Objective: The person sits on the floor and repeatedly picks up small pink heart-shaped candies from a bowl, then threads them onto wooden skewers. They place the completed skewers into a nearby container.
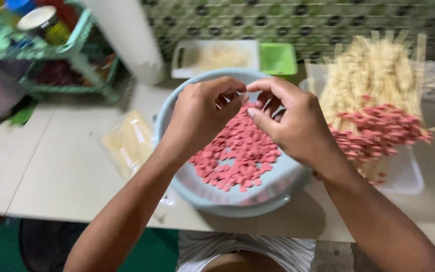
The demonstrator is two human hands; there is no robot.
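On the table [51, 166], a clear packet [129, 143] lies left of the pale blue bowl [197, 194] of pink slices [237, 156]. Above it, the left hand [202, 116] and right hand [290, 121] each close a narrow grip; what they pinch is hidden. Best work low over the bowl, near the loaded skewers [373, 100].

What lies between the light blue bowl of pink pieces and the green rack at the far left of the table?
In the head view, a clear plastic bag of pale yellow contents lies flat on the table between the light blue bowl and the green rack.
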